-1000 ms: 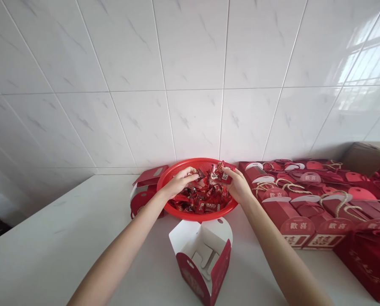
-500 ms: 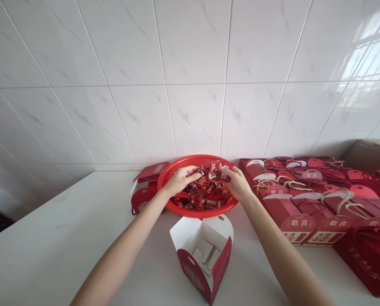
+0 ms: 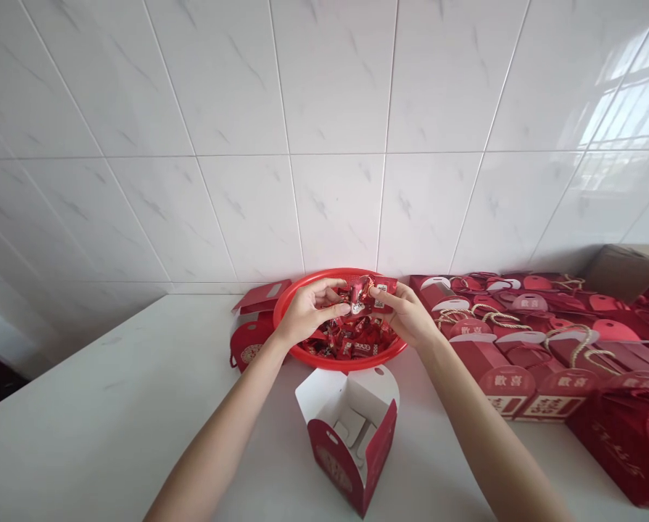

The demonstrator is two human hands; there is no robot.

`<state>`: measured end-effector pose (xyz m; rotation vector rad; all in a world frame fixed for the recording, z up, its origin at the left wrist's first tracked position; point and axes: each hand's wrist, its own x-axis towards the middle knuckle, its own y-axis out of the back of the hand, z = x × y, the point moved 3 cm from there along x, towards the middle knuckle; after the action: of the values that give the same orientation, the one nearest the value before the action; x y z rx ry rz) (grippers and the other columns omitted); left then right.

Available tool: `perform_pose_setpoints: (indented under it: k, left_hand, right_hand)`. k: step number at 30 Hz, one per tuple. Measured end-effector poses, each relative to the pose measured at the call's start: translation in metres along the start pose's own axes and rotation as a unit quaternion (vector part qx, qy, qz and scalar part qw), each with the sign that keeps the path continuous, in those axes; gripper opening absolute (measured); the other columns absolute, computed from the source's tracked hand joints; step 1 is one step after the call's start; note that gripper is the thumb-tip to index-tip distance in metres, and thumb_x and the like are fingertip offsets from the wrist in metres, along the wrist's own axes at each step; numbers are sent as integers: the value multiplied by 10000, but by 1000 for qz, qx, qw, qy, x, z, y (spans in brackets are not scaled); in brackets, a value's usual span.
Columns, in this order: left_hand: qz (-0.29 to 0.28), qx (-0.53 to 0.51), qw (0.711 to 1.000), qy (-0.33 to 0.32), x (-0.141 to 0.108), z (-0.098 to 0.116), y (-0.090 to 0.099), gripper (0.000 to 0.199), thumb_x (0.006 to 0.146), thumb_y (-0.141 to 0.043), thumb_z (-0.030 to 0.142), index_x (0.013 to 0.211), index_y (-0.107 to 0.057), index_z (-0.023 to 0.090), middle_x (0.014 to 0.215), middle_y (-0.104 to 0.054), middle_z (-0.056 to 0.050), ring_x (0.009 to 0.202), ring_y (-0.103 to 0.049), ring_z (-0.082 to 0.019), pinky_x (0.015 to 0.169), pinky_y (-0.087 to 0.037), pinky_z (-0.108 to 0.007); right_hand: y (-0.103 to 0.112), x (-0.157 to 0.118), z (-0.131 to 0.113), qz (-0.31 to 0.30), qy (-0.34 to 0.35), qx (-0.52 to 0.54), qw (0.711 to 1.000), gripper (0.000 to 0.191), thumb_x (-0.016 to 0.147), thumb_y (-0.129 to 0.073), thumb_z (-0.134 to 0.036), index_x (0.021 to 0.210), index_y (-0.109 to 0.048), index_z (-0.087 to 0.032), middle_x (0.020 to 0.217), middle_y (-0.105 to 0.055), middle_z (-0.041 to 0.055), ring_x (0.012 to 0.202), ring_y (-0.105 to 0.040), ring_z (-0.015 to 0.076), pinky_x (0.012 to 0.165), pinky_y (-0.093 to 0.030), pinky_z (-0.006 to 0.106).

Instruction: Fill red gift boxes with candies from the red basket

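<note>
Above a red plastic basket (image 3: 287, 308) filled with red wrapped candies (image 3: 357, 346), both of my hands are close together. My right hand (image 3: 411, 312) is closed on several red candy packets (image 3: 383, 288), pinched between thumb and fingers. The fingers of my left hand (image 3: 312, 310) are closed on small wrapped candies near the packets; the palm side is partly hidden. In front of the basket, an open red box (image 3: 338, 460) with a white inside stands upright on the white table, with its top flaps apart.
At the right stand rows of closed red gift boxes (image 3: 509, 377) with rope handles, and a dark red bag-like box (image 3: 618, 442). Another red box (image 3: 251, 337) is left of the basket. A brown carton (image 3: 623, 272) is at the far right. A tiled wall (image 3: 335, 210) rises behind.
My left hand has moved slightly toward my right hand, and the candies they hold are now closer together. The view has shifted slightly.
</note>
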<state>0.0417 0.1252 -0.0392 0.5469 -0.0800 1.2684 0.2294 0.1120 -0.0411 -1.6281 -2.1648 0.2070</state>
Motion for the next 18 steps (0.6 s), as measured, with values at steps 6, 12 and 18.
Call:
perform_pose_setpoints:
  k: [6, 12, 18]
  left_hand:
    - [-78, 9, 997, -6, -14, 27, 11, 546, 796, -746, 447, 1269, -620, 203, 1106, -727, -62, 990, -696, -231, 857, -562, -344]
    - [-214, 235, 946, 70, -45, 55, 31, 216, 831, -669, 423, 910, -780, 255, 947, -752, 7, 872, -669, -195, 696, -473, -231]
    - [-291, 272, 905, 146, -64, 55, 20, 172, 747, -720, 380, 849, -796, 265, 737, -690, 4, 658, -610, -177, 543, -378, -235]
  right_hand:
    - [-5, -13, -22, -15, 42, -35, 998, 317, 686, -857, -398, 907, -759, -194, 844, -763, 36, 829, -727, 239, 741, -597, 356]
    - [-23, -41, -48, -188, -21, -214, 958, 223, 831, -732, -292, 1034, -760, -204, 929, -761, 32, 840, -710, 221, 774, -561, 340]
    - [-45, -57, -32, -366, -23, -417, 831, 197, 906, -579, -197, 957, -769, -212, 809, -739, -7, 665, -637, 145, 604, -462, 244]
